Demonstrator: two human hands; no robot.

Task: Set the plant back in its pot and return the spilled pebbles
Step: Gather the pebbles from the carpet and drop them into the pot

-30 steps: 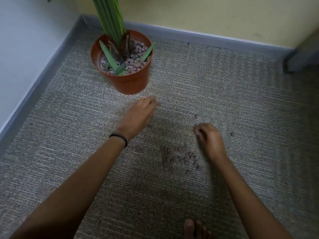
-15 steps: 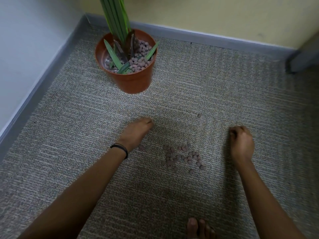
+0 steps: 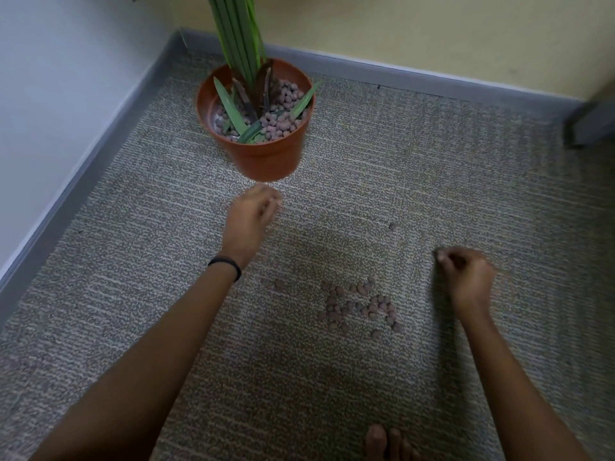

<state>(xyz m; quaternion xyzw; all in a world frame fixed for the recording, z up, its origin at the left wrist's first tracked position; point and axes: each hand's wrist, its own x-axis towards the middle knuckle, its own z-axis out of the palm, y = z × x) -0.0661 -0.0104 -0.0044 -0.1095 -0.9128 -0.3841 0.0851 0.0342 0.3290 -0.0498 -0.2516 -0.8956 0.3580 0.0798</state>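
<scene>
A terracotta-coloured plastic pot [image 3: 263, 151] stands upright on grey carpet [image 3: 432, 161], in the corner where two walls meet. A plant [image 3: 241, 38] with long green stems stands upright in it, and brownish pebbles in the pot [image 3: 281, 119] surround its base. A grey skirting board [image 3: 100, 148] runs close behind and to the left of the pot; open carpet lies in front and to the right.

A loose cluster of spilled pebbles [image 3: 361, 306] lies on the carpet well in front of the pot, between the two forearms. One stray pebble [image 3: 392, 225] sits alone further out, and a couple more lie near the left wrist.

The left hand [image 3: 251, 221], with a dark band on its wrist [image 3: 226, 264], hovers just in front of the pot's base, its fingers curled loosely inward; whether it holds anything cannot be told. The right hand [image 3: 466, 274] rests on the carpet to the right of the cluster, fingers curled in a closed pinch; whether a pebble is in it cannot be told.

Bare toes [image 3: 386, 444] show at the bottom edge. The far wall [image 3: 432, 24] is pale yellow.
</scene>
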